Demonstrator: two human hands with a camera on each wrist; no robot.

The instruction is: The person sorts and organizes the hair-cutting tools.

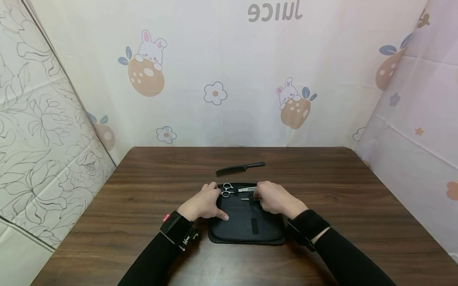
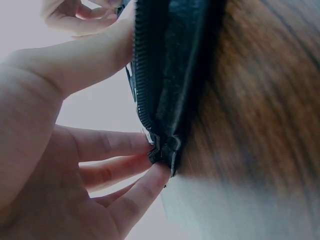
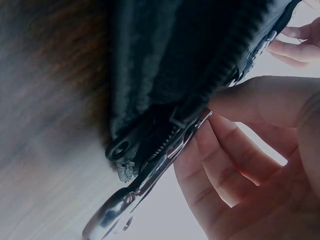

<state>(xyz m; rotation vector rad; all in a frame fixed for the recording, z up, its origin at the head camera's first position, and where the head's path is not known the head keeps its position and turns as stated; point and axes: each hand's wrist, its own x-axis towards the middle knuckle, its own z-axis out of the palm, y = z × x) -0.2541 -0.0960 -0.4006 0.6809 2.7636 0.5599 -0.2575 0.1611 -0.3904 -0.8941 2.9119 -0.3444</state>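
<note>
A black zippered case (image 1: 232,228) lies flat on the wooden table, its dark inner face up. Silver scissors (image 1: 226,194) lie across its far part, finger rings to the left, under a dark strap. A second pair of scissors (image 1: 245,199) points its thin tip left; my right hand (image 1: 273,198) holds its handle end, which hides most of it. In the right wrist view, shiny metal handles (image 3: 150,180) show beside the fingers. My left hand (image 1: 205,201) rests at the case's far left corner, thumb laid on the inner face, fingertips touching the zipper edge (image 2: 142,100).
A black comb (image 1: 232,170) with a slim handle lies just beyond the case. An elastic strap (image 1: 254,226) crosses the near part of the case. Printed cloths hang behind and on both sides of the brown wooden table (image 1: 143,182).
</note>
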